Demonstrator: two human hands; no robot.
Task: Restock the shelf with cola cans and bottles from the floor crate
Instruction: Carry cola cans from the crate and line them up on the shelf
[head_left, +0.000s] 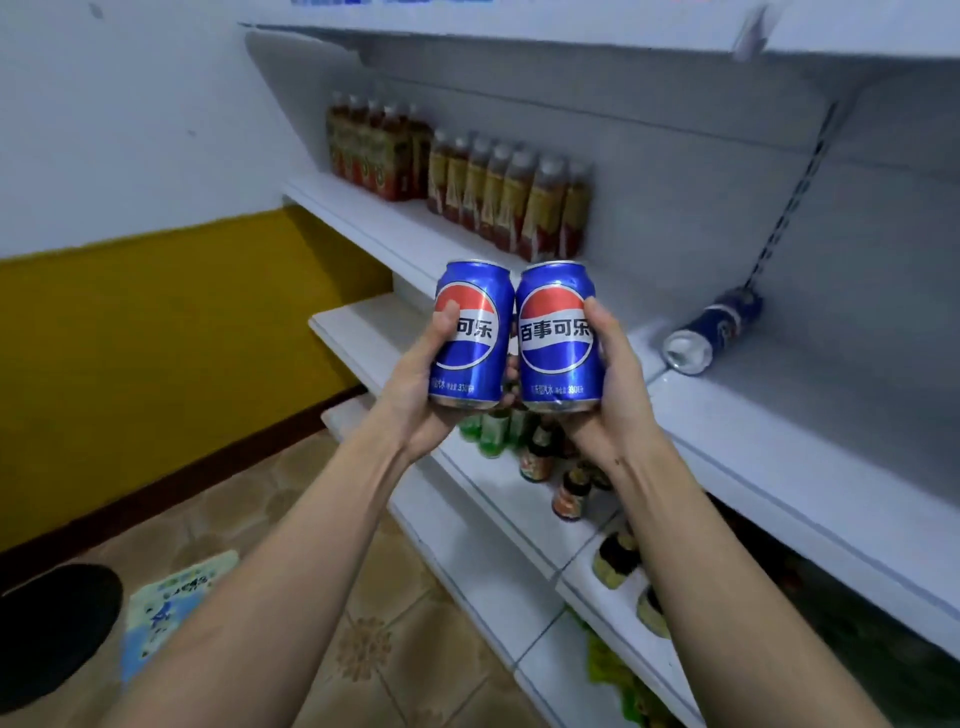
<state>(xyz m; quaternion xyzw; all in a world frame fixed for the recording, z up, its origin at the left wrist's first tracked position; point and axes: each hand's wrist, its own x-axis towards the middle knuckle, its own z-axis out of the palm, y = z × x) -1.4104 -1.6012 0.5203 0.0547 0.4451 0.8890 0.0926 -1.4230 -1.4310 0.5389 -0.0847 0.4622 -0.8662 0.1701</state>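
Observation:
Two blue cola cans are held upright side by side in front of the white shelf (779, 415). My left hand (421, 379) grips the left can (475, 312) from below and behind, thumb across its label. My right hand (613, 384) grips the right can (556, 332) the same way. The two cans almost touch. A third blue cola can (714, 332) lies on its side on the shelf board to the right, its base toward me.
Brown tea bottles (498, 192) stand in rows at the left of the same shelf level. Small bottles (571, 493) sit on lower shelves. A tiled floor holds a printed bag (171, 603) and a black round object (47, 629) at lower left.

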